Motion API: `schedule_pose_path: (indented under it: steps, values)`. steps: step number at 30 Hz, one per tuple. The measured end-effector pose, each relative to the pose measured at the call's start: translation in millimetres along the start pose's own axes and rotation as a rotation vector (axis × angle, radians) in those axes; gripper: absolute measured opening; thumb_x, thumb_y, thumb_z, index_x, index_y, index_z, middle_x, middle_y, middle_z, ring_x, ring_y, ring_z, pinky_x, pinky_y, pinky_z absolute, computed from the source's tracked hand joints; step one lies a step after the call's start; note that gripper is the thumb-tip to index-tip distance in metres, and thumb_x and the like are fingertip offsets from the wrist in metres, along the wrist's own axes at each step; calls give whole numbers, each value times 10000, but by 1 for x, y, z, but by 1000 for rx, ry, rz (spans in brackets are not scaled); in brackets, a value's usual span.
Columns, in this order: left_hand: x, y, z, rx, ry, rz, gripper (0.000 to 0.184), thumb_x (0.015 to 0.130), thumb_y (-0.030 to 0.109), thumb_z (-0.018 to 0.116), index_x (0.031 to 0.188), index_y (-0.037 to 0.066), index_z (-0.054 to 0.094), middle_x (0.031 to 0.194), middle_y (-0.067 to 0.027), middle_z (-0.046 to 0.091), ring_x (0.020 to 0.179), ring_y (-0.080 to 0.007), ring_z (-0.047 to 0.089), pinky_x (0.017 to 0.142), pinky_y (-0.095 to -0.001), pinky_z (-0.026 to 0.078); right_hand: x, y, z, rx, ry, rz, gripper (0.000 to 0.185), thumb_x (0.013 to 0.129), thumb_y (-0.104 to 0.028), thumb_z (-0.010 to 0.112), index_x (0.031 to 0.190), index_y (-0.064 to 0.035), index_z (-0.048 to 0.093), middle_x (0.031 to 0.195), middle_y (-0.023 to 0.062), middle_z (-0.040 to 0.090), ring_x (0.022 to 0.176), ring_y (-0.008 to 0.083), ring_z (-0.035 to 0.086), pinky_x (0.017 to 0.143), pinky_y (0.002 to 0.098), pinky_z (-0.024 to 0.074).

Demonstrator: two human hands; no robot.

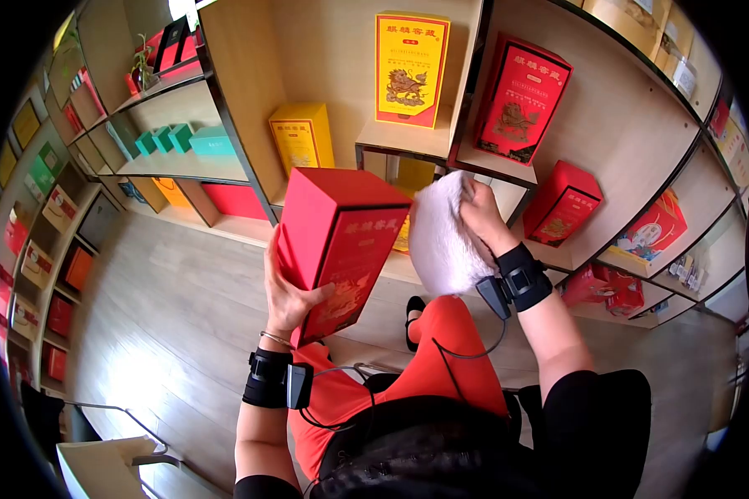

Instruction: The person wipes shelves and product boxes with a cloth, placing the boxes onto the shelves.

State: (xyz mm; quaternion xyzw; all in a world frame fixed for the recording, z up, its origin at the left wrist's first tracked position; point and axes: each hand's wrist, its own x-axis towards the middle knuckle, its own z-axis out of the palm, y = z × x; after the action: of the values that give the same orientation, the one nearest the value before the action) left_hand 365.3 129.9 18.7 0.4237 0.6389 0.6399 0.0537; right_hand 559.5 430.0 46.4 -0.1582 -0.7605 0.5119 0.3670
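A tall red gift box [341, 241] with gold lettering is gripped near its lower part by my left hand [290, 287], thumb across the front and fingers round the far side. The box tilts slightly, its plain red top and side facing me. To its right, my right hand [484, 218] clutches a fluffy white cloth [443, 237], which hangs down beside the box. The cloth's left edge is close to the box's upper right corner; I cannot tell whether they touch. Black straps with small devices are on both wrists.
Ahead, wooden shelves [408, 143] hold yellow boxes [412, 71] and red boxes [524, 100]. Teal boxes [214, 141] stand in a left compartment. More shelves [83, 195] run along the left side. A white chair or table part [108, 466] is at the lower left.
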Motion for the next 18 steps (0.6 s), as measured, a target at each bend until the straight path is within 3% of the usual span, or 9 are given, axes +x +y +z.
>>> schedule_pose_path:
  steps: [3, 5, 7, 9, 12, 15, 16, 17, 18]
  values:
    - [6, -5, 11, -171, 39, -82, 1040, 525, 145, 843, 1422, 6, 334, 1289, -149, 500, 1199, -269, 506, 1040, -404, 403, -8, 8, 16, 334, 256, 345, 282, 985, -186, 481, 1103, 30, 619, 1040, 74, 670, 932, 158, 634, 836, 308, 509]
    - [7, -14, 20, -249, 74, -136, 1028, 530, 124, 831, 1421, 3, 335, 1288, -144, 507, 1188, -259, 514, 1033, -397, 411, -7, 16, 39, 748, 291, 359, 327, 1004, -250, 466, 1197, -7, 570, 1119, 87, 642, 994, 186, 625, 889, 347, 504]
    - [7, -23, 28, -319, 109, -199, 1015, 534, 104, 820, 1420, 1, 335, 1288, -140, 515, 1178, -250, 523, 1027, -391, 420, -15, 11, 68, 921, 206, 461, 467, 966, -443, 535, 1245, -69, 532, 1112, 58, 627, 1030, 189, 605, 918, 366, 494]
    - [8, -27, 31, -350, 113, -227, 1010, 540, 55, 804, 1427, -1, 325, 1285, -145, 517, 1170, -255, 532, 1024, -388, 427, -22, 55, 105, 797, 20, 406, 712, 845, -586, 655, 1291, -59, 479, 1125, 41, 591, 1031, 154, 573, 902, 337, 483]
    - [10, -38, 29, -344, 106, -231, 1013, 543, 22, 804, 1430, -6, 315, 1288, -153, 515, 1170, -257, 533, 1025, -384, 430, -40, 65, 142, 483, 15, 175, 662, 826, -315, 767, 1298, -25, 405, 1116, 51, 552, 1027, 157, 551, 884, 323, 476]
    - [12, -59, 23, -259, 146, -249, 1019, 542, 20, 814, 1429, -11, 313, 1291, -154, 514, 1170, -258, 534, 1024, -382, 432, -49, 69, 165, 332, 35, 180, 459, 861, -72, 676, 1240, -20, 423, 1054, 63, 564, 996, 156, 566, 841, 319, 488]
    - [14, -66, 19, -268, 173, -276, 1017, 550, 17, 818, 1430, -14, 310, 1288, -154, 515, 1169, -262, 534, 1026, -383, 430, -47, 88, 160, 767, -166, 396, 332, 878, 3, 597, 1179, -16, 458, 998, 58, 587, 936, 139, 579, 799, 305, 496]
    - [18, -70, 15, -288, 196, -302, 1000, 561, 7, 807, 1430, -15, 313, 1278, -148, 517, 1160, -258, 541, 1005, -381, 449, -49, 94, 159, 503, -42, 289, 308, 877, 40, 545, 1174, -24, 492, 975, 32, 605, 868, 119, 583, 761, 277, 497]
    - [21, -75, 9, -358, 246, -345, 992, 568, 0, 801, 1432, -13, 313, 1270, -143, 522, 1153, -254, 547, 989, -375, 462, -53, 102, 154, 482, -50, 394, 303, 887, 38, 540, 1181, -29, 512, 980, 35, 611, 865, 117, 589, 749, 270, 497]
